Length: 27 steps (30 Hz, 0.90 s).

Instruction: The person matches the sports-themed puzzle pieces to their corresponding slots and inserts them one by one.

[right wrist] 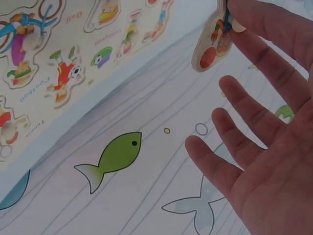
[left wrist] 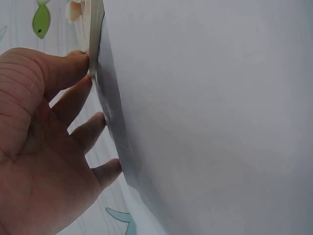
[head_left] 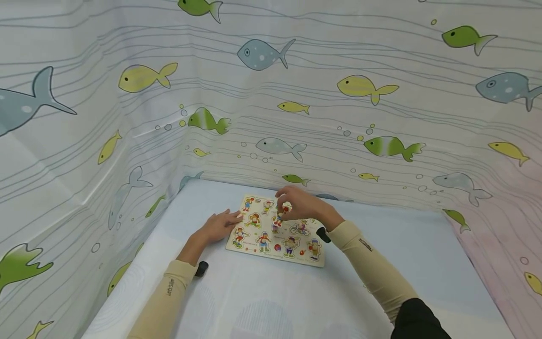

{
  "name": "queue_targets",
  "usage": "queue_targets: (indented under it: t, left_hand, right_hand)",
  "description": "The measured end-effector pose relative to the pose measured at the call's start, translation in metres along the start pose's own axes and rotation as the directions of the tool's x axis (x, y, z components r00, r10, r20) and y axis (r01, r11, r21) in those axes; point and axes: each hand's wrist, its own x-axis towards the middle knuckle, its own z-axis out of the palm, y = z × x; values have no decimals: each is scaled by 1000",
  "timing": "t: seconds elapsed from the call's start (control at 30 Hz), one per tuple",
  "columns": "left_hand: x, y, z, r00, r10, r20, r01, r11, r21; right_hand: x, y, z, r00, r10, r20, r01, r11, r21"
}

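A wooden peg puzzle board (head_left: 277, 258) with printed sports figures lies on the table. My left hand (head_left: 220, 225) rests at the board's left side, fingers mostly extended; in the left wrist view, the thumb (left wrist: 68, 68) touches the board's edge (left wrist: 96, 24). Above the upper middle of the board is my right hand (head_left: 301, 203). Its thumb and index finger pinch a puzzle piece (right wrist: 210, 51), a figure with a red ball, seen in the right wrist view. That hand's other fingers (right wrist: 249, 103) are spread and hold nothing. The right hand partly covers the board in the head view.
The pale table (head_left: 381, 268) extends around the board. Behind it and at the sides hangs a sheet (head_left: 322, 132) printed with fish and wavy lines. Several figure pieces, such as a cyclist (head_left: 299, 229), sit on the board.
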Motion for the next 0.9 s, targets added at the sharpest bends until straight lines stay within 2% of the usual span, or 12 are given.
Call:
queue_targets:
  t: [0.3,0.47,0.7,0.9]
  left_hand:
    - [0,1,-1,1000,3,9,-3,1000,-18]
    - [-1,0,-5,1000,2,12,-2,1000,3]
    - [-2,1,-7,1000,-6,22,6,1000,-24]
    - [-2,6,-7,1000,0,18,1,999,-32]
  right_hand:
    - [32,7,9,1000,-7,1,7,1000,-26]
    - [46,7,12,999,-46,-1,46,999,-30]
    - [71,9,17,990,-141,-16,140,989,-37]
    - [90,14,26,988,-155,-14,154,987,-37]
